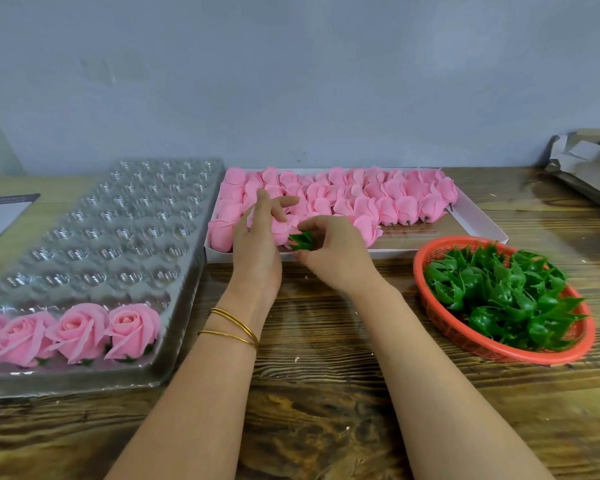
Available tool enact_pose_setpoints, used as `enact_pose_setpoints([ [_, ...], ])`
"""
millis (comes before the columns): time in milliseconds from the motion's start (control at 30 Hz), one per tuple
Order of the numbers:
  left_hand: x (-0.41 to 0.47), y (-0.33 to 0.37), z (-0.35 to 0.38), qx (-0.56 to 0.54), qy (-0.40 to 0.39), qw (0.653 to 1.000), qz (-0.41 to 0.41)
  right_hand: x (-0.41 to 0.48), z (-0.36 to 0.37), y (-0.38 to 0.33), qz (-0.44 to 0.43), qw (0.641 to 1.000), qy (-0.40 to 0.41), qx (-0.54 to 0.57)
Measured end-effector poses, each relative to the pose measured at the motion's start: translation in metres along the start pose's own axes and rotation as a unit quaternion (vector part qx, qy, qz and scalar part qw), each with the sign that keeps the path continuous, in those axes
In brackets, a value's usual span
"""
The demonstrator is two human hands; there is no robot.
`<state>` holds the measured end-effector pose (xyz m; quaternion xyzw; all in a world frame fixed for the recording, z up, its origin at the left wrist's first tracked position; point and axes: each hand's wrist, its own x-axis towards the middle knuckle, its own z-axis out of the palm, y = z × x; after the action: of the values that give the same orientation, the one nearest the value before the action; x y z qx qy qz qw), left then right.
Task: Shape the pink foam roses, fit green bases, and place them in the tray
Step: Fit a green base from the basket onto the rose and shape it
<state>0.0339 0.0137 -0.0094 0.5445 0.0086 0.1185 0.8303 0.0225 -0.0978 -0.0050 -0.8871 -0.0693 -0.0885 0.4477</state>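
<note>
Holding a green base [302, 241] against a pink rose [280, 232] above the white box [475, 220].
Fingers of the right hand [333, 258] pinch the base; fingers of the left hand [255, 251] curl around the rose.

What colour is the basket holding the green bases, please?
Red-orange basket, clearest in the head view.

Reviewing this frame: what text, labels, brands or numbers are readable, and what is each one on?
No text in this frame can be read.
Printed sheet at the left edge: faint marks on its dark band, too blurred to read.
White box: faint reddish marks on its floor, too blurred to tell whether they are text.
</note>
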Motion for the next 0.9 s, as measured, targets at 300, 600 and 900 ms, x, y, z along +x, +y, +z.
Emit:
enact_pose_setpoints([
  [300, 0.000, -0.002, -0.001, 0.018, -0.010, 1.000, 0.004, -0.002, 0.001, -0.003, -0.015, 1.000, -0.006, -0.010],
  [600, -0.003, -0.002, 0.000, 0.033, -0.012, 0.999, 0.006, -0.003, -0.002, -0.013, 0.002, 0.997, -0.035, 0.074],
  [900, -0.004, -0.001, 0.001, 0.042, -0.011, 0.999, 0.013, 0.000, -0.003, -0.010, 0.065, 0.985, -0.039, 0.154],
])
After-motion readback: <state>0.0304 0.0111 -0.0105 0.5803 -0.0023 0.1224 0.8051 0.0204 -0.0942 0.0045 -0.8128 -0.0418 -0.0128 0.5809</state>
